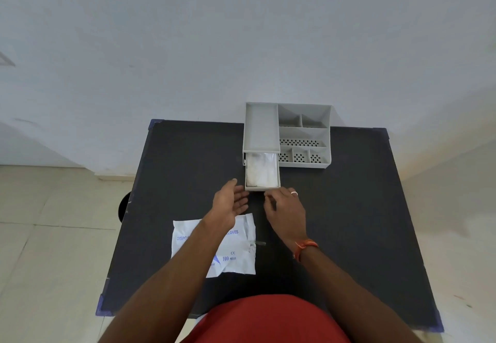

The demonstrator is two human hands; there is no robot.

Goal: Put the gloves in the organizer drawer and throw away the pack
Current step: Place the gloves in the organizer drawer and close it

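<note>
The dark bench runs from the person's body out to the wall, with blue caps at its corners. To the right of the right hand it lies bare all the way to the edge; to the left of the left hand there is a narrower bare strip before the edge.

Just beyond both hands stands a grey organizer against the wall. Its drawer is pulled out toward the person, long axis running from hands to wall, and its front lip sits just ahead of the fingertips. The gloves, a pale crumpled bundle, lie inside the drawer and fill most of it.

The left hand is spread, palm turned inward, holding nothing. The right hand is loosely curled, fingers bent toward the drawer front, gripping nothing that can be seen.

The pack, flat and white with blue print, lies under the left forearm, nearer the person than either hand, its printed lines running left to right.
</note>
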